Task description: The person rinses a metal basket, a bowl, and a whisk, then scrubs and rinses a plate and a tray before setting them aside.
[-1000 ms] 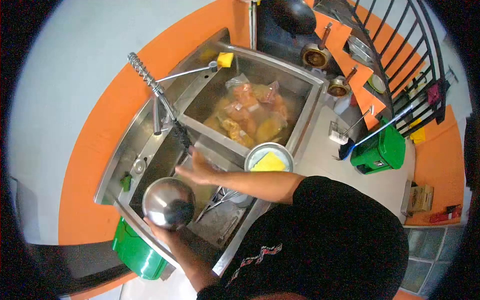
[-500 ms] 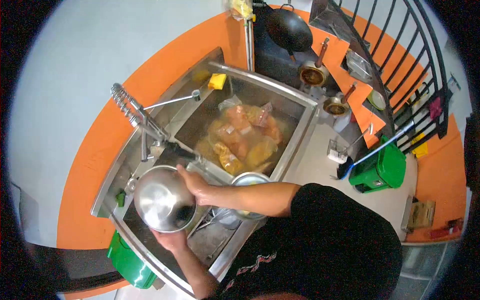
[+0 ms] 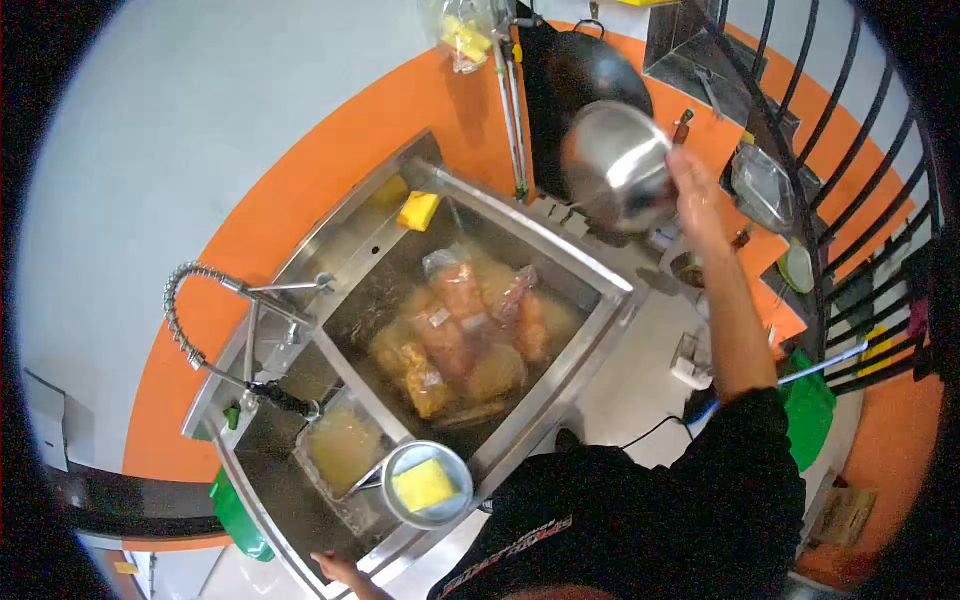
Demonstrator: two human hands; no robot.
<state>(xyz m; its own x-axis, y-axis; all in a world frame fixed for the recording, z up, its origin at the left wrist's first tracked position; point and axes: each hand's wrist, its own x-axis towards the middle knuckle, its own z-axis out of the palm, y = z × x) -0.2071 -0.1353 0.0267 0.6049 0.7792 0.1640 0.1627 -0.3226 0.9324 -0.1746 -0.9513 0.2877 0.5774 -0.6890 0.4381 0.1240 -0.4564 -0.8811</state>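
Observation:
My right hand (image 3: pixel 696 192) grips the rim of a shiny metal bowl (image 3: pixel 618 165), held up off to the right of the sink, in front of a dark wok. My left hand (image 3: pixel 340 569) is low, at the front corner of the steel sink (image 3: pixel 452 190), with its fingers apart and nothing in them. Bagged orange and yellow food (image 3: pixel 455 325) lies in cloudy water in the large basin. On the divider end stands a small metal bowl (image 3: pixel 428 512) with a yellow sponge (image 3: pixel 424 485) in it.
A coiled spray tap (image 3: pixel 180 310) arches over the smaller basin, where a container of cloudy liquid (image 3: pixel 343 447) sits. Another yellow sponge (image 3: pixel 418 211) lies on the back ledge. The wok (image 3: pixel 600 75), steps, a railing and a green bin (image 3: pixel 808 410) are at right.
My right hand has carried the metal bowl from over the smaller basin far to the right. My left hand has let go of it and moved down. The view has shifted.

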